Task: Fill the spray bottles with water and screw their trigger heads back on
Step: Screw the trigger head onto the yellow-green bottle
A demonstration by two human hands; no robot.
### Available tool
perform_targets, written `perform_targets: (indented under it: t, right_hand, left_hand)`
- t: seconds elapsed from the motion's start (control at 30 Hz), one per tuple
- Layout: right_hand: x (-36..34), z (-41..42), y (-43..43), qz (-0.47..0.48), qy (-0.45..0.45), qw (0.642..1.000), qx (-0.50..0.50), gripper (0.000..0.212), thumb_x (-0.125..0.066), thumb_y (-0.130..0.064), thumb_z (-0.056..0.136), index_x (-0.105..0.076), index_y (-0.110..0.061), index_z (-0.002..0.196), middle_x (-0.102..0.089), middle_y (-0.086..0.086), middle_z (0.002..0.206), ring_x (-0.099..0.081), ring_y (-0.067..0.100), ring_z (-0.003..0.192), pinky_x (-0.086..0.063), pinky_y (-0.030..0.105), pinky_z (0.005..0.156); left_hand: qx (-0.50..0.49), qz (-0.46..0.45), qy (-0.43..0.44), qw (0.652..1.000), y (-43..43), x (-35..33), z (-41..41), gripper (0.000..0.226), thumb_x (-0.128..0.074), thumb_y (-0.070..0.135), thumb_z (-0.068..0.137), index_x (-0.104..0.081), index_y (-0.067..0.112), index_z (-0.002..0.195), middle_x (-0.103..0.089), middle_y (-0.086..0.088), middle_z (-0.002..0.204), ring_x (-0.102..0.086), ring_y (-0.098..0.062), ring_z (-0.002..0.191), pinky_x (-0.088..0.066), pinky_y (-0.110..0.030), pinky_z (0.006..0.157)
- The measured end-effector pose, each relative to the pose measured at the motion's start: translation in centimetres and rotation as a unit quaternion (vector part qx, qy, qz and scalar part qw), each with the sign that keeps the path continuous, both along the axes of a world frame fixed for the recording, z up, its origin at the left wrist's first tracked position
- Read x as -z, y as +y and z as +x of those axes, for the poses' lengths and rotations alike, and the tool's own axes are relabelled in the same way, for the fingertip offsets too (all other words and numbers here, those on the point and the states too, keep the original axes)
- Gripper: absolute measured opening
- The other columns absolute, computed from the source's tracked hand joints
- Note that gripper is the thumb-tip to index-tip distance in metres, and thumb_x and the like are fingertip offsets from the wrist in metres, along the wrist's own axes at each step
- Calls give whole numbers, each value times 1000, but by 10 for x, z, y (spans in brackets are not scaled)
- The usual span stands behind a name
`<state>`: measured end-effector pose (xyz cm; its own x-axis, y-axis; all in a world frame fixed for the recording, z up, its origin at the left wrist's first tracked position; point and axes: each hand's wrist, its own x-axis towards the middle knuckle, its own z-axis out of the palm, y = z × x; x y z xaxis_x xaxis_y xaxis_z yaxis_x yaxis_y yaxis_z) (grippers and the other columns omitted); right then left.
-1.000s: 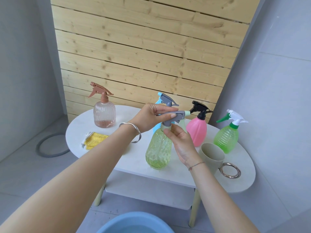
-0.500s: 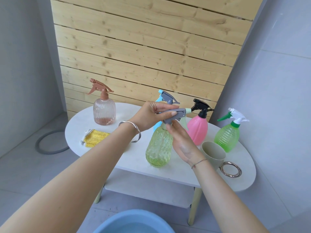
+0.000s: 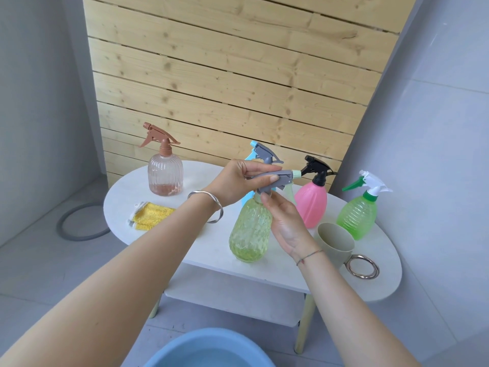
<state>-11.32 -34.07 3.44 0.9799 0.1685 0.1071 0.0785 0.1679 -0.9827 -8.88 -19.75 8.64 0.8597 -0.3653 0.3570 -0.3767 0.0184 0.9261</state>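
Note:
A yellow-green textured spray bottle (image 3: 250, 230) stands at the front of the white oval table (image 3: 291, 271). Its grey trigger head (image 3: 283, 178) sits on the neck. My left hand (image 3: 242, 181) grips the rear of that head from the left. My right hand (image 3: 284, 218) pinches the collar at the bottle's neck from the right. Behind stand a blue bottle with a grey head (image 3: 263, 152), a pink bottle with a black head (image 3: 312, 203), a green bottle with a white head (image 3: 358, 215) and a clear pinkish bottle with a brown head (image 3: 165, 173).
A beige cup (image 3: 334, 242) with a metal ring handle stands right of my right wrist. A yellow cloth (image 3: 149, 215) lies on the table's left. A blue basin (image 3: 209, 350) holding water sits on the floor in front. A grey hose ring (image 3: 79, 223) lies at the left.
My right hand's fingers have shifted up the neck to the collar, while my left hand keeps its hold on the trigger head. The bottle stays in place.

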Motion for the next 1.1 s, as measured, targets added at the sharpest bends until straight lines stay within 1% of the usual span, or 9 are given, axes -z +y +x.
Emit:
perform_targets:
  t: [0.13, 0.27, 0.37, 0.43, 0.53, 0.6, 0.7, 0.9, 1.1]
  right_hand:
    - [0, -2, 7, 23, -8, 997, 68, 30, -70, -24, 75, -66, -16, 103, -65, -2, 102, -58, 6, 98, -45, 15, 86]
    - [0, -4, 11, -8, -13, 996, 91, 22, -71, -21, 81, -67, -19, 102, -65, -4, 100, -58, 5, 98, -41, 20, 89]
    - [-4, -6, 4, -39, -29, 998, 33, 40, -67, -35, 76, -62, -27, 115, -66, -11, 117, -56, 0, 114, -42, 14, 92]
    - [-7, -8, -2, -70, -36, 997, -15, 46, -62, -38, 80, -55, -31, 124, -61, -16, 126, -51, -5, 121, -41, 8, 92]
    - [-7, -7, -7, -107, -46, 993, -36, 45, -56, -31, 90, -51, -22, 134, -56, -15, 134, -45, -6, 126, -39, 9, 93]
    - [-6, -7, -6, -101, -49, 993, -29, 39, -54, -23, 93, -53, -21, 132, -57, -12, 132, -47, -6, 124, -40, 7, 92]
    - [-3, -8, 0, -69, -66, 995, -6, 33, -55, -17, 93, -56, -25, 125, -63, -13, 124, -53, -4, 119, -42, 8, 91]
    - [7, -7, 14, -18, -110, 992, 66, 33, -64, -24, 85, -62, -29, 117, -66, -13, 119, -57, 0, 116, -44, 18, 96]
    - [6, -8, 19, -66, -142, 980, 124, 22, -65, -21, 89, -66, -36, 105, -68, -15, 112, -58, 2, 113, -44, 22, 98]
  left_hand:
    - [-4, 11, -6, 1000, 1, -1, 0, 27, -65, 8, 89, -66, 14, 116, -71, 8, 97, -66, 4, 84, -48, -12, 82]
    - [-2, 19, -6, 1000, 2, -3, -1, 27, -64, 8, 90, -66, 13, 117, -71, 12, 95, -67, 5, 81, -49, -13, 81]
    - [-2, 56, -17, 998, 6, -4, -1, 34, -62, 16, 92, -61, 19, 126, -68, 16, 108, -63, 3, 104, -50, -17, 88]
    - [-29, 83, -8, 996, 14, 7, -2, 55, -61, 27, 92, -39, 27, 143, -54, 13, 131, -49, -1, 125, -42, -22, 101]
    - [-30, 165, 63, 984, 29, 44, -5, 84, -68, 36, 83, -18, 28, 151, -37, 11, 145, -37, -6, 133, -31, -27, 108]
    - [12, 227, 91, 970, 32, 72, -7, 84, -77, 38, 76, -31, 30, 145, -47, 11, 141, -42, -9, 133, -33, -30, 111]
    - [4, 209, 96, 973, 31, 93, -5, 62, -83, 36, 72, -53, 34, 126, -62, 13, 124, -55, -11, 120, -41, -40, 108]
    - [-25, 199, 70, 977, 28, 100, -4, 68, -83, 51, 64, -54, 32, 123, -64, 12, 117, -59, -11, 113, -47, -35, 101]
    - [-59, 173, 66, 981, 22, 99, -9, 59, -83, 33, 72, -53, 24, 122, -61, 8, 118, -56, -13, 114, -50, -34, 95]
